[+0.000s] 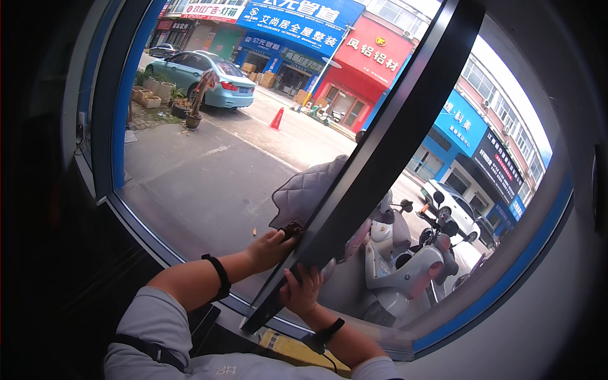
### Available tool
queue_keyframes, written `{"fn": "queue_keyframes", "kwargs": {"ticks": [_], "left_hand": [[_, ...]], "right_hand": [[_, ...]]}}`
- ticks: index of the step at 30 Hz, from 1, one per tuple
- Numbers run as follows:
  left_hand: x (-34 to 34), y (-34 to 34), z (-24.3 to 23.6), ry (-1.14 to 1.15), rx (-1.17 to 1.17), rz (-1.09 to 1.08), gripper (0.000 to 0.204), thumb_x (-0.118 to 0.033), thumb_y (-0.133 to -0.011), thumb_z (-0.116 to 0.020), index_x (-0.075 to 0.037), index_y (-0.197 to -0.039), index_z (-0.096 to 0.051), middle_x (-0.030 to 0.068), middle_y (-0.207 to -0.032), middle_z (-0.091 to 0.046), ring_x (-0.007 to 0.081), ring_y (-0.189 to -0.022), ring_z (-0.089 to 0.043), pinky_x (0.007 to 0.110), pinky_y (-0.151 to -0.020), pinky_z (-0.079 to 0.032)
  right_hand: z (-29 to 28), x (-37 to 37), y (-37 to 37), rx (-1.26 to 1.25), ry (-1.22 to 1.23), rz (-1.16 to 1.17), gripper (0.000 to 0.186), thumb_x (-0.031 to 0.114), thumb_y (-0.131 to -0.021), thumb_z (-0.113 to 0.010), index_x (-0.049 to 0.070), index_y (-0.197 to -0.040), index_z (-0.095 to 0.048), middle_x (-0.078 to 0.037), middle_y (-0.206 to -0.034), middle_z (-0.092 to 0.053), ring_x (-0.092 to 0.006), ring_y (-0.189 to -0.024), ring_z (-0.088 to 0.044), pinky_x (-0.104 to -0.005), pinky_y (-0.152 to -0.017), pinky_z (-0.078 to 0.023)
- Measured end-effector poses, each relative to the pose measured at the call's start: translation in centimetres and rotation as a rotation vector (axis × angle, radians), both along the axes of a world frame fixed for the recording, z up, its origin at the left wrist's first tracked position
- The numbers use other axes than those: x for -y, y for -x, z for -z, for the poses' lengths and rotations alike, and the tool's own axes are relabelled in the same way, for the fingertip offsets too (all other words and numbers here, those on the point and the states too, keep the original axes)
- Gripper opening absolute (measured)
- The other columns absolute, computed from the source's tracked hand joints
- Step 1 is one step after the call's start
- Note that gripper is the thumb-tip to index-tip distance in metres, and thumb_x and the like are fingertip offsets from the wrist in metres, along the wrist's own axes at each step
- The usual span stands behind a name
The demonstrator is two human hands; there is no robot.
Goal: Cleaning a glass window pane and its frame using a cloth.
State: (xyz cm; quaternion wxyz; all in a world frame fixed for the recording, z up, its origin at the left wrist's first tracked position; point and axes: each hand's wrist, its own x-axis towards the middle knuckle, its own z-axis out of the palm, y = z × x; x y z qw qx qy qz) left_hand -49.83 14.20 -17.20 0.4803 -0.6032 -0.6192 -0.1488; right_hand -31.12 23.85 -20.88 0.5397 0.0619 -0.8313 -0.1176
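Observation:
A dark upright door frame (373, 158) runs slantwise through the view, from the top down to just in front of me. My left hand (269, 250) is on its left side, fingers closed on a small dark brown, crumpled-looking thing (292, 229) held against the frame's edge. What that thing is cannot be made out. Lower down, my right hand (303, 291) grips the frame from its right side, the fingers bent onto the dark face. Both wrists wear black bands.
A yellow box-like thing (278, 345) sits low by the frame's foot. Outside are a scooter (405, 266) with a grey quilted cover (307, 190) beside it, a red cone (277, 119), potted plants (193, 119) and a light blue car (202, 79). A blue-edged frame (506, 294) borders the right.

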Motion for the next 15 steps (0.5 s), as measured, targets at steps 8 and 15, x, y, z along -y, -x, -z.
{"fn": "queue_keyframes", "kwargs": {"ticks": [8, 15], "left_hand": [[10.4, -3.7, 4.2, 0.406, 0.351, 0.078, 0.044, -0.007, -0.085, -0.062, -0.007, -0.129, -0.065, 0.0087, -0.140, -0.060, 0.0282, -0.119, -0.059, 0.040, -0.105, -0.048], [17.8, -9.5, -0.9, 0.230, 0.869, 0.087, 0.045, 0.008, -0.081, -0.064, -0.003, -0.126, -0.064, 0.0144, -0.118, -0.068, 0.0357, -0.110, -0.062, 0.042, -0.098, -0.051]], "right_hand": [[-6.9, 4.9, -7.1, 0.086, 0.162, -0.114, 0.036, 0.004, -0.080, -0.067, 0.009, -0.116, -0.067, -0.014, -0.128, -0.064, -0.0350, -0.121, -0.061, -0.0459, -0.104, -0.046], [-20.4, 3.3, -16.8, 0.880, 0.853, -1.325, 0.061, 0.046, -0.090, -0.077, -0.001, -0.126, -0.064, -0.015, -0.116, -0.067, -0.0247, -0.098, -0.067, -0.0334, -0.087, -0.053]]}}
